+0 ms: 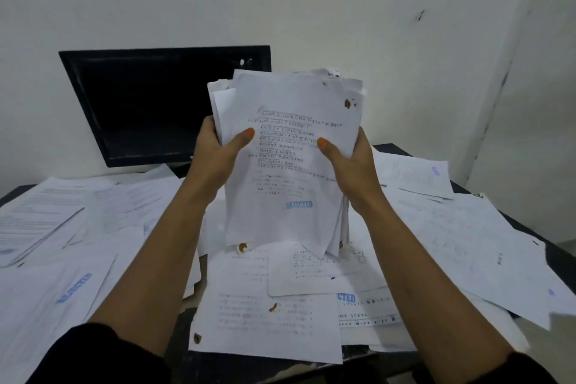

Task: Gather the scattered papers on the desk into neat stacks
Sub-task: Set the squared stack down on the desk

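A bundle of white papers (290, 140) stands upright above the middle of the desk, its lower edge resting on or just over the sheets below. The front sheet carries handwriting and a blue "REJECTED" stamp. My left hand (215, 146) grips the bundle's left edge, thumb on the front. My right hand (349, 159) grips its right edge the same way. The sheets in the bundle are uneven at the top. Loose papers (268, 312) lie spread under the bundle and across the desk.
A dark monitor (149, 103) leans against the wall behind the bundle on the left. More sheets cover the desk's left side (53, 227) and right side (461, 227). The dark desk edge (561, 256) shows at the right. White walls close in behind.
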`<state>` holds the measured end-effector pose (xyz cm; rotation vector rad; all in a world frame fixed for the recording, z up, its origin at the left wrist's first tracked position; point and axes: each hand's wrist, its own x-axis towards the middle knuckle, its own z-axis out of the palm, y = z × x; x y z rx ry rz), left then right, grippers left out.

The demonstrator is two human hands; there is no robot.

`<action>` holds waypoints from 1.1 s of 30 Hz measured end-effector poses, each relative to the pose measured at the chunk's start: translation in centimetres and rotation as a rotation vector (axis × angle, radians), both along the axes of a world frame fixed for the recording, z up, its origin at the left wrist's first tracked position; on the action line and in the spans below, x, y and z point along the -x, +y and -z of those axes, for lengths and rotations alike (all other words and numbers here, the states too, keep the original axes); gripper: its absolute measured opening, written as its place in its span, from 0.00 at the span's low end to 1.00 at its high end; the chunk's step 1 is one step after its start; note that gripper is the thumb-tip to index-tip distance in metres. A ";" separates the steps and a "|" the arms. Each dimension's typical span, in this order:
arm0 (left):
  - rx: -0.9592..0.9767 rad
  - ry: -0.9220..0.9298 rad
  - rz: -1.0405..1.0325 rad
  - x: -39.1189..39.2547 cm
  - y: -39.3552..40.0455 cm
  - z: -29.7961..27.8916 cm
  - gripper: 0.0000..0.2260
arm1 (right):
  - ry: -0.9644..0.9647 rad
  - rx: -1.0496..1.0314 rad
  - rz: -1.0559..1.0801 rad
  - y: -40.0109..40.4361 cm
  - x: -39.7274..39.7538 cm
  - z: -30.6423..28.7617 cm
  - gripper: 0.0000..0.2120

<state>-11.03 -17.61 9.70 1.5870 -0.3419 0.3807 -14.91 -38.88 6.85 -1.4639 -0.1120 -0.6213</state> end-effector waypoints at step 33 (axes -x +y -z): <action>0.006 0.454 0.157 0.8 -0.9 8.0 0.11 | 0.394 -0.045 -0.190 -5.0 1.0 5.0 0.20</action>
